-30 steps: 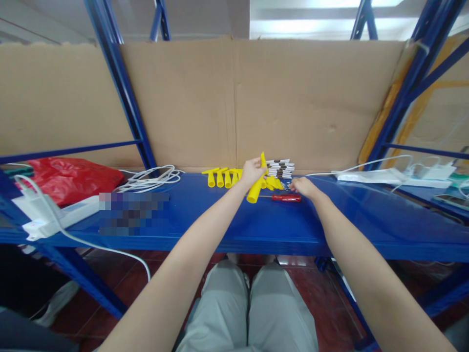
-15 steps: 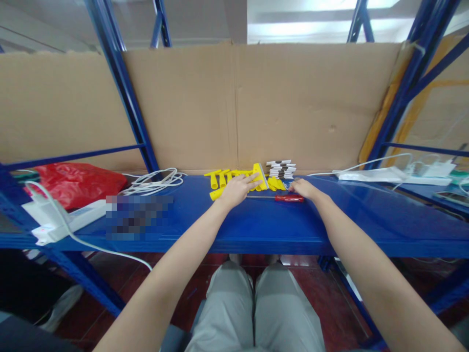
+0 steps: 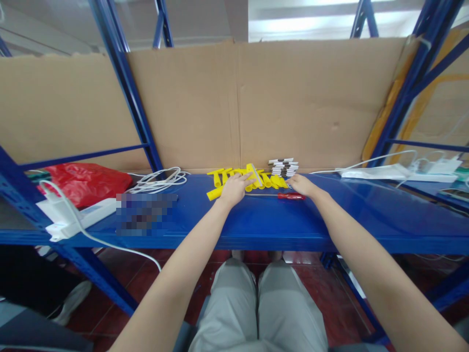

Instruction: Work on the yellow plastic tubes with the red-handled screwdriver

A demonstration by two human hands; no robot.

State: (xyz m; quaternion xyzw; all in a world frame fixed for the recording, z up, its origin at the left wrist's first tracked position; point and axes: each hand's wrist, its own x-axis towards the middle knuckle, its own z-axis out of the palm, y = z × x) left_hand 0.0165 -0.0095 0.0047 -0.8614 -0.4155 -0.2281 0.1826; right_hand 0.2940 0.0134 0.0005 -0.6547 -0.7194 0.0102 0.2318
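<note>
My left hand [image 3: 234, 190] holds a yellow scraper-like piece [image 3: 254, 176] with a pale strip along one edge. Its long yellow handle [image 3: 214, 194] sticks out to the left under the palm. Behind this hand several yellow T-shaped pieces [image 3: 217, 177] lie in a row. My right hand [image 3: 300, 186] is closed at the fingertips beside small yellow parts [image 3: 279, 182]; what it pinches is too small to make out. Just in front of the hands lies a screwdriver with a red handle [image 3: 291, 196]. A stack of white and black pieces [image 3: 285, 167] stands behind the right hand.
On the blue table [image 3: 271, 225], a red plastic bag [image 3: 90, 183], a white power strip [image 3: 88, 217] and coiled white cable [image 3: 161, 181] lie at the left. Cardboard [image 3: 293, 102] closes off the back. Another power strip [image 3: 395, 172] and cables are at the right.
The yellow piece in my left hand has shifted slightly left and turned a little. My right hand stays by the small yellow parts. The whole view has moved slightly.
</note>
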